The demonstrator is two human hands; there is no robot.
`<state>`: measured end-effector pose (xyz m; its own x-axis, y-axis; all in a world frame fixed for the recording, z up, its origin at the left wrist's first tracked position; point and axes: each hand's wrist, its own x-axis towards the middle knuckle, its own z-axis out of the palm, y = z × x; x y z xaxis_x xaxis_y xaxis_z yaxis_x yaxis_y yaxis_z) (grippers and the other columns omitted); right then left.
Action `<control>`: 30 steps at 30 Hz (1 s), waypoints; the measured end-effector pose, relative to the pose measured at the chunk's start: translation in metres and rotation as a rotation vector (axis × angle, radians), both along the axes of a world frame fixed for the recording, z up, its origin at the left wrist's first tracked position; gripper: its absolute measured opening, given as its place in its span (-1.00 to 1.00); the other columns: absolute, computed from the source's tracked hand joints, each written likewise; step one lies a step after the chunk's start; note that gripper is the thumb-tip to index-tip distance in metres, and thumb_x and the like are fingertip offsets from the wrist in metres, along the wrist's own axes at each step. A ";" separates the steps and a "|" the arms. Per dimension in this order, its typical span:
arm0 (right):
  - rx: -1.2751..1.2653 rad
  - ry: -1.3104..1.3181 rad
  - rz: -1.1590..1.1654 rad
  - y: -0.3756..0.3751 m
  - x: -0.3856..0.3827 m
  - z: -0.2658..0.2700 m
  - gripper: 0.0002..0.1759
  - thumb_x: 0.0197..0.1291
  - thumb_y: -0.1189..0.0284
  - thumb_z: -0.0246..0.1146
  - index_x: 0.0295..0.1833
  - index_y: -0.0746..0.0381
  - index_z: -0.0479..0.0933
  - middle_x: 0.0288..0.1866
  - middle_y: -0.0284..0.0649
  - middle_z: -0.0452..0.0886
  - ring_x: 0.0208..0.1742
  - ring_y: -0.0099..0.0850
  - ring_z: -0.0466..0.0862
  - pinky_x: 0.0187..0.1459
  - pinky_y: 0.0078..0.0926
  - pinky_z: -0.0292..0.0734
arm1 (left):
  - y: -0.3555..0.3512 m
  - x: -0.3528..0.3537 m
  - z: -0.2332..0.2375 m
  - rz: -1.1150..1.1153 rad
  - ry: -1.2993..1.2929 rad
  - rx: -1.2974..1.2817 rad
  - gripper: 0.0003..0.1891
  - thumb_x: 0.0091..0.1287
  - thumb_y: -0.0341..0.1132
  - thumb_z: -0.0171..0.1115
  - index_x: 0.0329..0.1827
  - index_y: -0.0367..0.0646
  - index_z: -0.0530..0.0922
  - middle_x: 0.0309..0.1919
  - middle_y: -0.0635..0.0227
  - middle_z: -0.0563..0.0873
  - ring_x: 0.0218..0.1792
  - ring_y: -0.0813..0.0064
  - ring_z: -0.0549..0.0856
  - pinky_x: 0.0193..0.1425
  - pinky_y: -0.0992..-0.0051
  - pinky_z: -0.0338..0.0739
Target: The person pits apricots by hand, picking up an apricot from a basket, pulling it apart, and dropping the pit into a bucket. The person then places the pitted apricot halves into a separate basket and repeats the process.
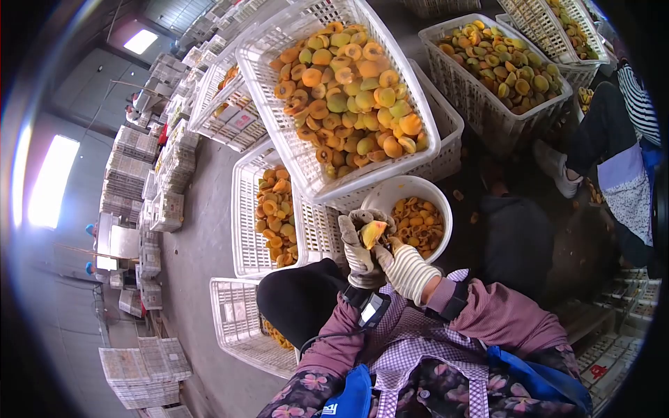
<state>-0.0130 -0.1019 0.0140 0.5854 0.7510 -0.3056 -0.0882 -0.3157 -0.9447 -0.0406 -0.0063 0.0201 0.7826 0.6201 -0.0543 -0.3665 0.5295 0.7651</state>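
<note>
Both my hands wear knitted work gloves and meet in front of my lap, at the near side of a white bucket (451, 221). My left hand (357, 252), its glove dirty, is closed around a yellow apricot (373, 233) with a reddish patch. My right hand (410, 269), in a striped glove, has its fingers closed against the fruit's near side. What those fingers hold, if anything, is hidden. Small orange fruit pieces (420, 221) lie in the bucket. Just beyond is a tilted white crate (259, 90) heaped with apricot halves (352, 94).
Left of the bucket stands another white crate (240, 230) of halves, with a lower crate (226, 317) nearer me. A full crate (446, 66) sits at the far right, near a seated person's leg (596, 129). Stacked crates (129, 160) line the left wall.
</note>
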 end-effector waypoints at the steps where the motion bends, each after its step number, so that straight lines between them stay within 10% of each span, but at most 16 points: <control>1: 0.003 0.000 -0.003 0.001 -0.001 -0.005 -0.69 0.36 0.28 0.06 0.07 0.24 0.40 -0.20 -0.27 0.55 -0.23 -0.49 0.51 -0.18 -0.66 0.47 | 0.002 0.000 -0.001 -0.003 0.000 0.003 -0.53 0.40 0.14 -0.09 -0.27 -0.15 0.44 -0.31 0.21 0.59 -0.26 0.29 0.59 -0.12 0.32 0.52; 7: 0.021 0.721 0.145 -0.012 0.024 0.039 -0.58 0.30 0.08 0.11 0.01 0.20 0.48 -0.43 -0.41 0.54 -0.52 -0.59 0.46 -0.49 -0.66 0.40 | 0.003 -0.001 0.007 0.007 -0.051 0.112 -0.54 0.43 0.12 -0.15 -0.28 -0.13 0.42 -0.33 0.22 0.56 -0.33 0.34 0.55 -0.18 0.34 0.49; 9: 0.105 0.582 0.081 0.001 0.010 0.010 -0.57 0.28 0.03 0.11 -0.05 0.18 0.50 -0.54 -0.38 0.51 -0.58 -0.57 0.47 -0.55 -0.63 0.38 | 0.006 -0.003 0.004 -0.002 -0.028 0.124 -0.54 0.44 0.11 -0.17 -0.28 -0.13 0.41 -0.32 0.23 0.55 -0.31 0.37 0.54 -0.17 0.35 0.48; 11: 0.093 -0.381 0.035 0.005 0.004 -0.003 -0.58 0.28 0.00 0.10 -0.13 0.16 0.50 -0.58 -0.39 0.46 -0.63 -0.61 0.42 -0.61 -0.66 0.29 | 0.004 -0.003 0.008 0.036 -0.021 0.074 -0.54 0.43 0.12 -0.18 -0.28 -0.13 0.41 -0.33 0.23 0.55 -0.33 0.39 0.54 -0.21 0.39 0.48; 13: 0.016 -0.270 0.122 -0.005 0.015 0.024 -0.57 0.29 0.04 0.10 -0.09 0.21 0.49 -0.55 -0.37 0.51 -0.60 -0.50 0.47 -0.57 -0.55 0.38 | 0.005 -0.006 0.012 0.022 -0.013 0.082 -0.52 0.42 0.14 -0.18 -0.28 -0.14 0.40 -0.35 0.24 0.55 -0.36 0.40 0.54 -0.23 0.43 0.47; 16: 0.027 0.718 0.279 -0.015 0.029 0.044 -0.59 0.29 0.14 0.10 0.04 0.25 0.48 -0.45 -0.31 0.59 -0.48 -0.29 0.57 -0.41 -0.40 0.51 | 0.002 -0.009 0.028 0.011 0.058 0.196 -0.52 0.44 0.10 -0.18 -0.32 -0.17 0.45 -0.40 0.19 0.57 -0.40 0.36 0.54 -0.29 0.47 0.46; 19: 0.408 -0.028 -0.092 0.014 -0.012 -0.018 -0.61 0.26 0.02 0.13 -0.21 0.15 0.49 -0.62 -0.44 0.42 -0.70 -0.56 0.36 -0.68 -0.60 0.28 | 0.000 -0.008 0.025 0.056 0.005 0.176 -0.51 0.44 0.10 -0.17 -0.33 -0.18 0.45 -0.42 0.18 0.58 -0.45 0.36 0.55 -0.35 0.50 0.47; 21: 0.350 -0.009 -0.051 0.000 0.003 0.011 -0.62 0.25 0.04 0.15 -0.16 0.15 0.48 -0.52 -0.39 0.46 -0.60 -0.59 0.42 -0.59 -0.64 0.35 | 0.006 -0.015 0.023 -0.024 0.013 0.221 -0.47 0.42 0.17 -0.19 -0.30 -0.18 0.42 -0.37 0.22 0.55 -0.38 0.40 0.56 -0.25 0.49 0.49; 24: -0.020 0.776 0.351 -0.016 0.030 0.049 -0.52 0.30 0.12 0.06 0.03 0.34 0.43 -0.40 -0.05 0.60 -0.42 -0.15 0.63 -0.37 -0.33 0.55 | 0.008 -0.022 0.021 0.017 0.144 0.166 -0.48 0.42 0.16 -0.17 -0.31 -0.18 0.43 -0.38 0.27 0.56 -0.32 0.43 0.59 -0.17 0.49 0.50; 28: 0.435 -0.191 -0.058 0.014 -0.018 -0.030 -0.56 0.28 0.02 0.08 -0.17 0.22 0.46 -0.60 -0.30 0.45 -0.72 -0.46 0.46 -0.71 -0.49 0.35 | 0.002 -0.018 0.026 0.029 0.120 0.246 -0.46 0.40 0.19 -0.15 -0.34 -0.18 0.44 -0.42 0.27 0.56 -0.43 0.45 0.57 -0.30 0.55 0.49; 30: 0.194 0.279 0.135 -0.013 0.013 0.035 -0.57 0.30 0.07 0.06 -0.09 0.27 0.46 -0.51 -0.19 0.53 -0.56 -0.31 0.55 -0.53 -0.41 0.45 | 0.000 -0.022 0.029 0.008 0.144 0.254 -0.45 0.40 0.19 -0.15 -0.35 -0.18 0.43 -0.42 0.27 0.56 -0.43 0.45 0.56 -0.30 0.53 0.49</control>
